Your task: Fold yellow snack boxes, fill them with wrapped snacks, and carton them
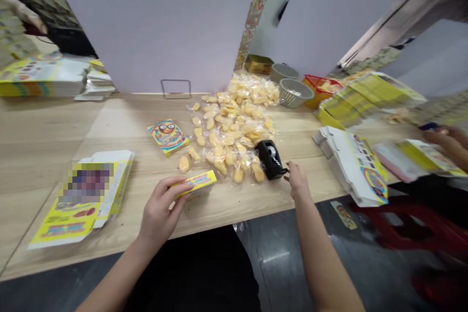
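Note:
My left hand (pixel 161 209) is closed around a small yellow printed box (pixel 199 183), held on edge at the table's near side. To the right, my right hand (pixel 299 180) pinches at the cutter end of a black tape dispenser (pixel 270 160), where the tape comes off; the strip itself is too fine to make out. Beyond both hands spreads a pile of yellow, individually wrapped pieces (pixel 234 131) in clear film. A flat yellow and blue packet with a cartoon face (pixel 168 135) lies left of the pile.
Flattened printed cartons (pixel 84 200) lie at left, and more cartons (pixel 353 163) at right. Grey baskets (pixel 295 93) and a red basket (pixel 318 90) stand behind the pile. A pale upright panel (pixel 153 24) bounds the table's back. Another person's hand (pixel 444 139) is at far right.

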`<state>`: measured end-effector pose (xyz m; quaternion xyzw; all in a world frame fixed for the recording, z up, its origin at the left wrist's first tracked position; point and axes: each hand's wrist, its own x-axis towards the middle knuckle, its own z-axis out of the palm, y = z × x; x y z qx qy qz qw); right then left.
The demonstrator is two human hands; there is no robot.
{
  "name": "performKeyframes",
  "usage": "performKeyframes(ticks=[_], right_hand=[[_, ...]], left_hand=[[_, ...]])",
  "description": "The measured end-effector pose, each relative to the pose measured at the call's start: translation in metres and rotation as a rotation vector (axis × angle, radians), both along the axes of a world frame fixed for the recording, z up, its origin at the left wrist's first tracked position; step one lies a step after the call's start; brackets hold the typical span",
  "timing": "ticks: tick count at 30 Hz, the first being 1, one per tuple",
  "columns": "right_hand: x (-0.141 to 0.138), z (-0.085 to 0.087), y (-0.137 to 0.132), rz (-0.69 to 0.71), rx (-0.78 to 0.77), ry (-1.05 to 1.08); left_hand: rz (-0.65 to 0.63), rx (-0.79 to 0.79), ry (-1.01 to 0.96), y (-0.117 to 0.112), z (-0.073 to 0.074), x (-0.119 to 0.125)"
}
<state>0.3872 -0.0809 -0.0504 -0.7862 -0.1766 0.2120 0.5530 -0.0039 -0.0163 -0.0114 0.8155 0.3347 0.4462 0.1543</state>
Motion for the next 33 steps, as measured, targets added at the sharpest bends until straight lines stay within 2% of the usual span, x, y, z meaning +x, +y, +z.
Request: performKeyframes(ticks=[2, 4, 8, 12, 15, 18, 21, 23, 27, 29, 31, 33], right_hand=[[0.025, 0.002, 0.006, 0.050, -0.082, 0.144], [0.035, 0.004, 0.010, 0.098, -0.116, 0.274], [0.030, 0.000, 0.000, 0.107, 0.002, 0.378], [0.016, -0.020, -0.017, -0.008, 0.169, 0.337], [0.005, -0.038, -0.021, -0.104, 0.213, 0.253], [-0.011, -0.044, -0.024, -0.158, 0.233, 0.133], [-0.044, -0.033, -0.031, -0.141, 0.241, 0.036], [-0.079, -0.018, -0.034, -0.035, 0.246, 0.003], [-0.165, 0.021, -0.026, 0.438, 0.283, 0.030], [-0.203, 0.037, -0.016, 0.604, 0.340, 0.094], [-0.229, 0.047, -0.006, 0.660, 0.371, 0.126], [-0.242, 0.050, 0.002, 0.657, 0.359, 0.123]], left_hand=[[-0.021, 0.019, 0.029, 0.000, -0.003, 0.004], [-0.032, 0.027, 0.051, 0.002, -0.005, 0.004], [-0.028, 0.030, 0.086, 0.004, -0.006, 0.001], [-0.009, 0.011, 0.087, 0.005, -0.006, 0.000], [-0.006, 0.014, 0.082, 0.006, -0.006, 0.002], [-0.008, 0.022, 0.077, 0.005, -0.004, 0.002], [-0.018, 0.029, 0.085, 0.001, -0.001, 0.003], [-0.033, 0.031, 0.084, -0.001, 0.000, 0.002], [-0.032, 0.014, 0.095, -0.004, 0.001, 0.002], [-0.006, 0.022, 0.085, -0.005, 0.001, 0.003], [0.013, 0.034, 0.050, -0.006, 0.000, 0.004], [0.016, 0.040, 0.014, -0.007, -0.003, 0.005]])
